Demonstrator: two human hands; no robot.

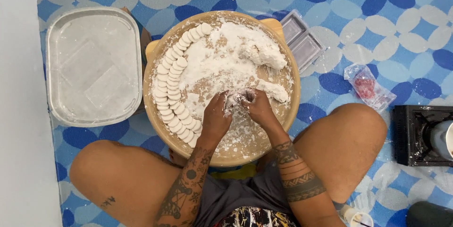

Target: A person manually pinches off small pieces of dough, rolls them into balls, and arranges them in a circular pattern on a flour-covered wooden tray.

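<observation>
While two rows of discs are laid, a dough piece is pinched by both hands — logs left uncut.

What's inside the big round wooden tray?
In the wooden tray: white flour, curved rows of flat round dough discs, two floury dough logs. Both hands pinch a dough piece; it's mostly hidden by fingers.

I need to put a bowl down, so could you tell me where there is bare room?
The mat is bare above the small bag, right of the plastic mould. The metal tray holds only flour. The round board is crowded with dough discs, flour and both hands.
</observation>
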